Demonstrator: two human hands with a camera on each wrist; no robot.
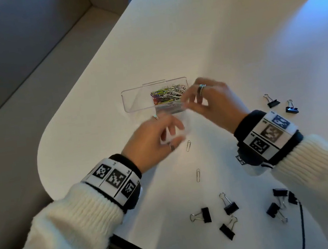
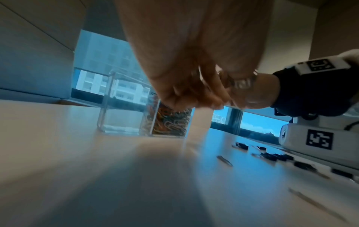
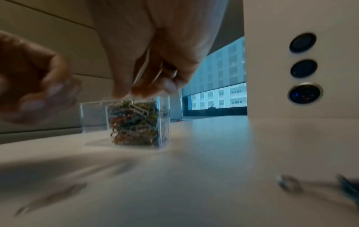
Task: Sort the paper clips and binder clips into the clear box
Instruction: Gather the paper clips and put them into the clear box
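A: Head view first. What is lying nearest the camera?

B: The white knit sleeves, then the black binder clips (image 1: 230,208) scattered on the worktop (image 1: 233,53). Two silver paper clips (image 1: 188,146) are lying just past the left hand (image 1: 153,142), long axes running roughly toward the clear box (image 1: 135,99).

A: And the box?

B: It is sitting beyond both hands. Its right compartment is holding mixed coloured and silver paper clips; the left compartment is looking bare. The right hand (image 1: 211,97) is hovering at the box's right end.

A: Left wrist view?

B: The left hand (image 2: 194,86) is blurring; its fingers are curling loosely, and I cannot tell whether they are holding anything. The box (image 2: 124,119) is standing ahead.

A: Right wrist view?

B: The right hand's fingers (image 3: 170,86) are bunching together over the filled compartment (image 3: 136,122), with a silver clip hanging at the tips; whether pinched or let go, I cannot tell.

A: Which hand is nearer the loose paper clips?

B: The left, I judge. Any writing: only coded square markers on the wristbands, nothing readable.
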